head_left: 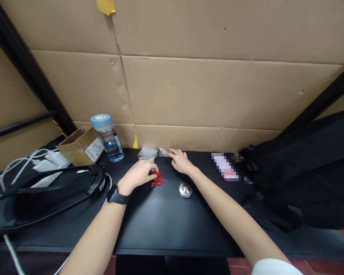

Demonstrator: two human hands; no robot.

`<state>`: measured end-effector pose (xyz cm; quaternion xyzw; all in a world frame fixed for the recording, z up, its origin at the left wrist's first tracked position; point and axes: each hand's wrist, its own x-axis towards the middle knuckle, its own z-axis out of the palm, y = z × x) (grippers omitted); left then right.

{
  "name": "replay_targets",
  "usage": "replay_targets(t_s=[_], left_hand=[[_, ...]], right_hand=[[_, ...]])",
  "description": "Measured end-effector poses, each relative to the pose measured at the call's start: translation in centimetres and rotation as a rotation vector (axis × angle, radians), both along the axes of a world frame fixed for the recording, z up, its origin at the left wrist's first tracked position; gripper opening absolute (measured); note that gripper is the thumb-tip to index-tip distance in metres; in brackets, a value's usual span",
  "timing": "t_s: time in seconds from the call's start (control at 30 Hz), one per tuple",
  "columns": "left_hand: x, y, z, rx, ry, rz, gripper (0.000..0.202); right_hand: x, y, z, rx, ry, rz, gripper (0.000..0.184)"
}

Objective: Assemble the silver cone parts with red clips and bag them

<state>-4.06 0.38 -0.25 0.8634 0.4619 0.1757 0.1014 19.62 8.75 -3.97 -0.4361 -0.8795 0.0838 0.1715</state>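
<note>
A small pile of thin red pieces [157, 179], too small to name exactly, lies on the black tabletop [160, 221]. My left hand [140, 173], with a dark watch on its wrist, curls thumb and fingers onto the pile's left edge. Behind that hand sits a stack of clear plastic bags [147, 152]. Stretched toward the back, my right hand [182, 161] has its fingers apart, with fingertips touching a small clear bag [164, 152] that seems to hold something red. In front of the right hand rests a round silver metal disc [185, 190].
A water bottle [109, 139], a cardboard box [81, 147], white chargers with cables [53, 160] and a black strapped item [51, 194] occupy the left. At right are a blurred pinkish item [225, 166] and a black backpack [306, 172]. Cardboard [195, 91] walls the back.
</note>
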Motion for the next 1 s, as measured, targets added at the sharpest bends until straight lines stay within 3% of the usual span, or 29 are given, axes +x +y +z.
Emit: replay_targets(t_s=[0.13,0.3,0.43,0.6,0.7,0.83,1.0], left_hand=[[1.8,-0.4,-0.9,0.012,0.004,-0.056,0.013],[3.2,-0.9,-1.6,0.011,0.027,-0.059,0.005],[3.9,-1.2,-1.6,0.053,0.055,-0.082,0.012],[5.0,-1.6,-1.3,0.054,-0.011,-0.086,0.015],[5.5,-1.5,-1.1,0.053,-0.067,-0.05,0.019],[5.6,-1.3,-0.8,0.073,-0.124,0.015,0.013],[5.9,-1.5,0.0,-0.054,-0.245,0.085,0.016]], right_hand=[[3.0,-3.7,1.8,-0.142,0.153,0.217,0.03],[7.4,-8.5,3.3,-0.345,0.103,0.384,0.054],[8.4,-9.6,3.1,-0.338,0.156,0.321,0.037],[8.2,-9.4,3.0,-0.325,0.204,0.335,0.029],[8.4,-9.4,3.3,-0.318,0.251,0.336,0.03],[8.1,-9.5,3.2,-0.247,0.392,0.227,0.033],[6.8,-9.7,2.1,-0.126,0.681,0.12,0.038]])
